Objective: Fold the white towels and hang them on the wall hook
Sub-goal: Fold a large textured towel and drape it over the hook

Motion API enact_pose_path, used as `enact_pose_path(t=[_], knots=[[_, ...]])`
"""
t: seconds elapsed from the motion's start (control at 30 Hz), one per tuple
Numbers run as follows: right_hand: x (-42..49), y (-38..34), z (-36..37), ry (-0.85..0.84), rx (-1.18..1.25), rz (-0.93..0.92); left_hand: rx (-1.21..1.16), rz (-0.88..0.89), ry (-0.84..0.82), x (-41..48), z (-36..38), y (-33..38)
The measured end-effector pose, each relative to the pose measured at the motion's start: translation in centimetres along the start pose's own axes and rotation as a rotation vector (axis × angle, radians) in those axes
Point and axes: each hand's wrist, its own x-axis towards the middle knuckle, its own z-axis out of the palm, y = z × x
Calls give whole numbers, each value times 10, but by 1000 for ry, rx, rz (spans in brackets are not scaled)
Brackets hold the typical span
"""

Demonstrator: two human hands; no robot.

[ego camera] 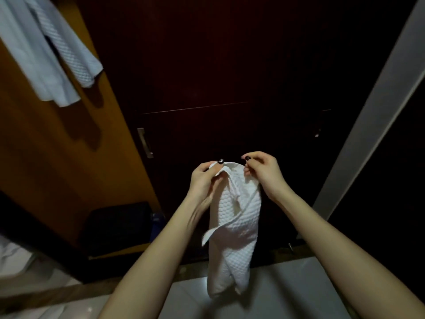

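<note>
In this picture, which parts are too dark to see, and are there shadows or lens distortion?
Head view: the dark door behind the hands is nearly black, with only its metal handle catching light. The hanging towels cast clear shadows on the orange panel. The held towel is brightly lit and sharp. Wide-angle distortion slants the pale frame at right.

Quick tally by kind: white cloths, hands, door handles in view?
White waffle-weave towels: 2, one held, one hanging upper left
Plain white cloth hanging upper left: 1
Bare hands: 2, left hand, right hand
Metal door handle: 1
Total: 6
</note>
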Motion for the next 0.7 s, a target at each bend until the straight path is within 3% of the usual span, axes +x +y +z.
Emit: enact_pose_path(t=[0.13, 0.27, 0.47, 0.6, 0.7], knots=[[2, 10, 18, -82, -221, -99, 24, -12, -31, -3, -26, 27], [-8, 16, 53, -288, -207, -50, 26, 34, -22, -1, -52, 57], [-16, 19, 111, -372, -228, -40, 81, 51, -18, 8, -89, 99], [-12, 18, 151, -385, -509, -82, 64, 61, -78, 22, -121, 131], [-15, 33, 190, -315, -551, -50, 65, 90, -129, 30, -143, 156]])
